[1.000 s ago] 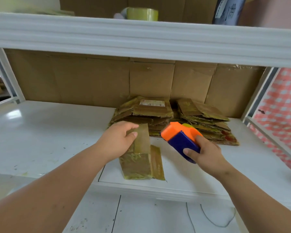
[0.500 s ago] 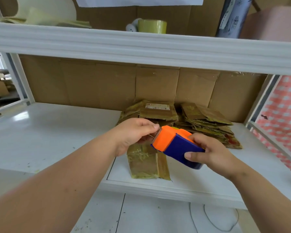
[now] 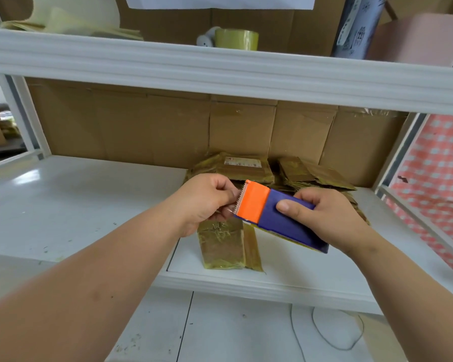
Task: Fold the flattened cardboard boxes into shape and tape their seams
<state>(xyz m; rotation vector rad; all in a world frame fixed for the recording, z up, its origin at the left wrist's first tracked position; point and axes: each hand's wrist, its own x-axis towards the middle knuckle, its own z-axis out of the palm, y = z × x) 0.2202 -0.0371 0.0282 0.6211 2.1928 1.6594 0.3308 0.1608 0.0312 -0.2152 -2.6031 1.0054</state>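
My right hand (image 3: 324, 218) grips the tape dispenser (image 3: 275, 215); my left hand (image 3: 207, 199) pinches the tape end at its teeth; next I must pull tape toward the flattened box (image 3: 221, 246)

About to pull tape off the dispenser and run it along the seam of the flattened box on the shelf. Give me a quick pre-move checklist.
1. Right hand grips tape dispenser: ok.
2. Left hand fingers at the serrated blade: ok.
3. Tape end actually pinched: cannot tell, too thin to see.
4. Flattened box lies on the shelf below the hands: ok.
5. Box held steady: not ok, neither hand touches it.
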